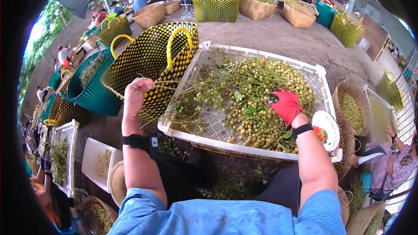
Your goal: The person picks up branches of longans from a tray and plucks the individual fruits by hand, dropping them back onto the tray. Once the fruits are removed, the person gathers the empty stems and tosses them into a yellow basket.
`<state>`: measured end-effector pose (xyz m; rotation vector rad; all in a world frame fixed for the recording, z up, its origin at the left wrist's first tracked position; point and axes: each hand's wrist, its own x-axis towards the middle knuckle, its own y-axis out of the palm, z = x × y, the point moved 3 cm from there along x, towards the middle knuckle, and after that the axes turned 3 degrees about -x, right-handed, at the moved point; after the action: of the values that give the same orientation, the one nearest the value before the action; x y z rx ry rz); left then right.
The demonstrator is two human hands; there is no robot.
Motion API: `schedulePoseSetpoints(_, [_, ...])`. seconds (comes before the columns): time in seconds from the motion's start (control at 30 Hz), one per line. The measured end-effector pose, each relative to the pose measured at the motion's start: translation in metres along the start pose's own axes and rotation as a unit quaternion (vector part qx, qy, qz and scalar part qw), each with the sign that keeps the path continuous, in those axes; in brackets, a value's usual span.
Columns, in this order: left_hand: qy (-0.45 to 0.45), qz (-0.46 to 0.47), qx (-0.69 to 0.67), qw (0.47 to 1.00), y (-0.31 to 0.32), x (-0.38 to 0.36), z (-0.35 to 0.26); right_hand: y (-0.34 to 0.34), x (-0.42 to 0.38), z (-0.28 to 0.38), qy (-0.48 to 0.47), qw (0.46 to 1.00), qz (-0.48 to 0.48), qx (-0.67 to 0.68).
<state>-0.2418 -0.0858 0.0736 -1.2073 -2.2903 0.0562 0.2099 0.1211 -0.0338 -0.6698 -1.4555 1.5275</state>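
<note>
A white mesh tray (322,73) in front of me holds a heap of small round yellow-green fruits (261,74) with thin green stems and a few leaves. My left hand (138,89), bare, is raised beyond the tray's left side, its fingers pinched on a thin fruit stem (167,83) that runs toward the heap. My right hand (285,105), in a red glove with black fingertips, rests on the fruits at the right of the tray. Its fingers are curled down; whatever lies under them is hidden. A white bowl (329,122) with red bits sits at the tray's right edge.
A yellow-and-black woven basket (150,48) stands against the tray's left side, with a teal basket (104,87) beyond. On the right is a wicker basket of fruits (363,115). A seated person (394,165) is at far right. More baskets and people line the back.
</note>
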Motion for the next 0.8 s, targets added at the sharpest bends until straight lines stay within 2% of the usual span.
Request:
schedulePoseSetpoints(0.07, [-0.081,0.068,0.092,0.990,-0.012,0.000,0.033,-0.001,-0.001,-0.005,-0.011,0.999,-0.027,0.031])
schedulePoseSetpoints(0.1, [-0.138,0.089,0.229,0.959,-0.013,-0.003,0.035,-0.002,-0.001,-0.007,-0.012,0.996,-0.048,0.069])
schedulePoseSetpoints(0.13, [-0.192,0.110,0.361,0.906,-0.014,-0.005,0.036,-0.002,0.000,-0.008,-0.013,0.992,-0.070,0.108])
schedulePoseSetpoints(0.17, [-0.207,0.042,0.455,0.865,-0.013,-0.009,0.035,-0.003,0.001,-0.011,-0.020,0.990,-0.082,0.115])
schedulePoseSetpoints(0.2, [-0.218,-0.025,0.541,0.812,0.003,-0.016,0.006,-0.009,0.001,-0.008,-0.021,0.990,-0.080,0.116])
schedulePoseSetpoints(0.23, [-0.216,-0.048,0.532,0.818,0.008,-0.010,0.005,-0.016,0.002,-0.004,-0.011,0.989,-0.085,0.118])
schedulePoseSetpoints(0.27, [-0.111,-0.067,0.517,0.846,0.019,-0.008,-0.001,-0.021,0.002,0.000,-0.001,0.989,-0.091,0.121])
schedulePoseSetpoints(0.33, [0.002,-0.008,0.394,0.919,0.053,0.001,0.000,-0.025,-0.001,0.007,-0.004,0.984,-0.109,0.143])
schedulePoseSetpoints(0.4, [-0.013,0.106,0.311,0.944,0.103,0.002,0.007,-0.032,-0.005,0.025,-0.084,0.967,-0.231,0.069])
schedulePoseSetpoints(0.47, [0.056,0.202,0.300,0.931,0.153,-0.005,0.015,-0.037,-0.005,0.046,-0.116,0.973,-0.194,0.045])
schedulePoseSetpoints(0.53, [0.078,0.256,0.344,0.900,0.201,-0.011,0.053,-0.036,-0.013,0.080,-0.213,0.968,-0.126,-0.028])
schedulePoseSetpoints(0.57, [0.035,0.267,0.342,0.900,0.221,-0.016,0.066,-0.034,-0.016,0.092,-0.213,0.968,-0.127,-0.029])
schedulePoseSetpoints(0.6, [-0.009,0.277,0.340,0.899,0.238,-0.020,0.081,-0.026,-0.022,0.104,-0.249,0.964,-0.072,-0.066])
schedulePoseSetpoints(0.63, [-0.019,0.291,0.342,0.893,0.253,-0.024,0.109,-0.020,-0.026,0.111,-0.284,0.953,-0.017,-0.102])
schedulePoseSetpoints(0.67, [-0.029,0.305,0.345,0.887,0.264,-0.026,0.129,-0.016,-0.027,0.111,-0.284,0.953,-0.017,-0.103])
schedulePoseSetpoints(0.7, [-0.094,0.311,0.331,0.886,0.265,-0.027,0.120,-0.006,-0.026,0.109,-0.271,0.952,0.021,-0.138])
schedulePoseSetpoints(0.73, [-0.095,0.310,0.330,0.886,0.267,-0.025,0.115,0.003,-0.025,0.107,-0.258,0.949,0.059,-0.172])
schedulePoseSetpoints(0.8, [-0.126,0.368,0.336,0.858,0.273,-0.020,0.106,0.011,-0.020,0.089,-0.234,0.950,0.081,-0.191])
